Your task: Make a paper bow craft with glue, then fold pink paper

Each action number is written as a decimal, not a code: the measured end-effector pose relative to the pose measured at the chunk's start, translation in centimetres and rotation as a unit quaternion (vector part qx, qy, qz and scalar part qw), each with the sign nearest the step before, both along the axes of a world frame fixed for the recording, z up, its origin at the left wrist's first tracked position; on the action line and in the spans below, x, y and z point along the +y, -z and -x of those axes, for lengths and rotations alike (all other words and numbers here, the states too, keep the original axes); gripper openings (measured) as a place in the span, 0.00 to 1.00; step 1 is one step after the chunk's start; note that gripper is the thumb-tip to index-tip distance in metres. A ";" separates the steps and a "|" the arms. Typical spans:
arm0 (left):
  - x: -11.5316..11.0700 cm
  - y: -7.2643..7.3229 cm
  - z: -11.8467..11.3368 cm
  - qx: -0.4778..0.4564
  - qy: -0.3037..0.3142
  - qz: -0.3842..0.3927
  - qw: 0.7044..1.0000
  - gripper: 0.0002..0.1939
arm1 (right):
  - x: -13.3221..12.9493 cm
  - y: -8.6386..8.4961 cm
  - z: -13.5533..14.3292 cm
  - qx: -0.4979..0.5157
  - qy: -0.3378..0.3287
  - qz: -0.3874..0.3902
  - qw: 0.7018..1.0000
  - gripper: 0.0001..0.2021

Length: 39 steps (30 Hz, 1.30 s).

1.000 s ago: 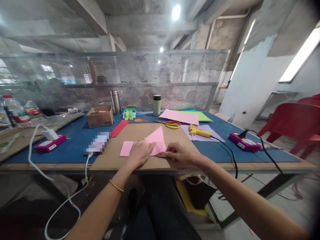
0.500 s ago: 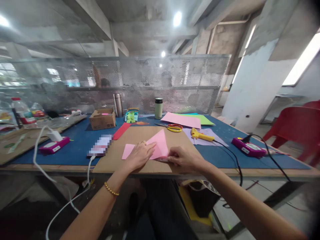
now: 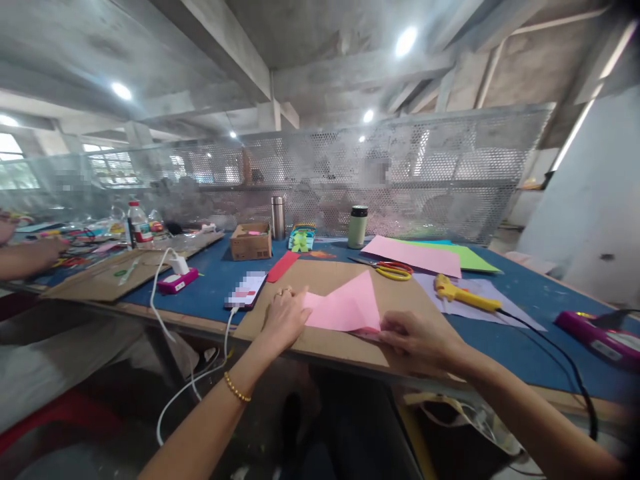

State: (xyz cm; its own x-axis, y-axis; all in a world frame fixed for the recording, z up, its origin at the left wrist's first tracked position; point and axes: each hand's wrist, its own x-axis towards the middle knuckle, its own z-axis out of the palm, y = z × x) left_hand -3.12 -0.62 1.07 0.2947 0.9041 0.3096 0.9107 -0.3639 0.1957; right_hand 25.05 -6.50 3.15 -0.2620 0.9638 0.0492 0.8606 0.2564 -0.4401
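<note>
A folded sheet of pink paper lies on a piece of brown cardboard, one pointed flap angled up and away from me. At its left end my left hand has its fingers curled over the edge, gripping it; the thumb side is partly hidden. My right hand pinches the lower right corner between thumb and bent fingers. Just beyond the cardboard lie scissors with red and yellow handles. A red paper strip rests at the cardboard's far left.
On the right, a yellow glue gun lies on lilac paper. Pink sheets and green paper are behind it. A phone, small carton, steel flask and green tumbler stand around. Another person's arm shows far left.
My left hand has slid from the middle of the pink paper to its left end. My right hand stays at the right corner. The view has turned left.
</note>
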 end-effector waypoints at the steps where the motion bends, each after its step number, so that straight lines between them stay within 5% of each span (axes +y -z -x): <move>1: 0.0 0.1 -0.2 -0.023 0.006 0.007 1.000 0.29 | 0.0 0.0 -0.1 -0.003 -0.001 -0.001 1.000 0.28; 7: -0.4 0.9 -2.1 -0.092 0.027 0.009 0.995 0.33 | -0.1 -0.1 -1.4 -0.002 0.009 0.012 1.000 0.23; 12: -1.7 0.8 -3.2 -0.049 0.002 -0.068 0.996 0.35 | -0.6 -0.4 -2.0 -0.014 0.026 0.008 1.000 0.22; 16: -1.2 -0.6 -2.5 0.026 0.110 -0.136 0.984 0.14 | -0.8 -0.5 -1.6 -0.016 0.032 0.008 0.999 0.21; 20: 0.8 -1.3 -1.2 0.042 0.258 -0.006 0.965 0.14 | -0.6 -0.5 -1.1 -0.026 0.029 0.010 0.999 0.21; 23: 1.9 -1.1 -0.3 -0.024 0.306 0.067 0.949 0.14 | -0.3 -0.4 -1.0 -0.002 0.013 0.025 1.000 0.20; 39: 1.6 -0.9 0.4 -0.023 0.275 0.113 0.954 0.18 | 0.6 -0.1 -1.4 0.060 -0.029 0.067 0.996 0.26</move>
